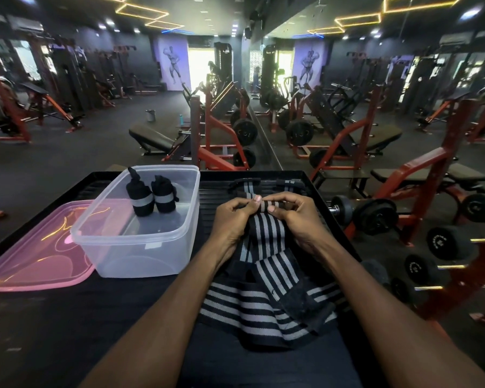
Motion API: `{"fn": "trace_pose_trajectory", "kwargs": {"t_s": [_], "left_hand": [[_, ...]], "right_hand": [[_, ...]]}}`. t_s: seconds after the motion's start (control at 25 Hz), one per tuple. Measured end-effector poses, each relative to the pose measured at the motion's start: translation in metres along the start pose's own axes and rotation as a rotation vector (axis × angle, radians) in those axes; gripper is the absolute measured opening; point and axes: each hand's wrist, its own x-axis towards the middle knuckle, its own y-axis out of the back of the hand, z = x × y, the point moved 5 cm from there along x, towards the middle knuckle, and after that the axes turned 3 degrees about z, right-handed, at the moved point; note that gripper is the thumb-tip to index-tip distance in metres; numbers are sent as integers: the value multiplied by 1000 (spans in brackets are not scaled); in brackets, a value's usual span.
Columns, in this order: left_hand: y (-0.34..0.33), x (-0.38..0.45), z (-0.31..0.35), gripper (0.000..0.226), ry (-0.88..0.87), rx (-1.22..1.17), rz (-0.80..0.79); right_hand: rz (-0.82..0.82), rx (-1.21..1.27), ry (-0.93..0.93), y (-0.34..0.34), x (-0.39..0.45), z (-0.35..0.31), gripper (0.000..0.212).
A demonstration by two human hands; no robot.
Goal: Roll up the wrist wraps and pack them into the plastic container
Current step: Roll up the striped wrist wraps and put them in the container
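Left hand [233, 219] and right hand [294, 217] side by side over the black table [67, 326], both clamped on one striped wrap [266, 233]. Fingers curled over its far end, thumbs pressed against a small tight roll [272, 205] just begun between the two hands. Rest of the wrap loose: black with grey stripes, trailing toward the body, folded over itself in a heap between the forearms.

Beyond the fingertips, another wrap [247, 187] flat and unrolled on the tabletop near the far edge.

Left of the hands, a clear container [140, 242], open on top. Inside, two rolled wraps [151, 196] upright and touching, toward its far side, each black with a grey band. Beside the container, further left and partly under it, a pink lid [34, 256] flat on the table.

Right of the table, a rack of dumbbells [445, 242]. Behind, benches, red-framed gym machines and a mirror wall.
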Motion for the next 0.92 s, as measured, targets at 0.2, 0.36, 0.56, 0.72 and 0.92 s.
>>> {"fn": "trace_pose_trajectory", "kwargs": {"t_s": [0.2,0.36,0.56,0.72,0.92], "left_hand": [[1,-3,8,7,-130,54,30],[-2,-3,8,18,-152,69,28],[-3,-1,-1,9,-8,-6,24],[-1,-5,7,11,-141,73,73],[-6,-11,8,21,-229,109,58]], "right_hand": [[-30,135,-137,-2,0,6,18],[-51,74,-172,-3,1,9,10],[-34,-16,-85,-4,2,6,19],[-7,-91,-71,-3,3,7,18],[7,-349,36,-6,2,-4,31]]}}
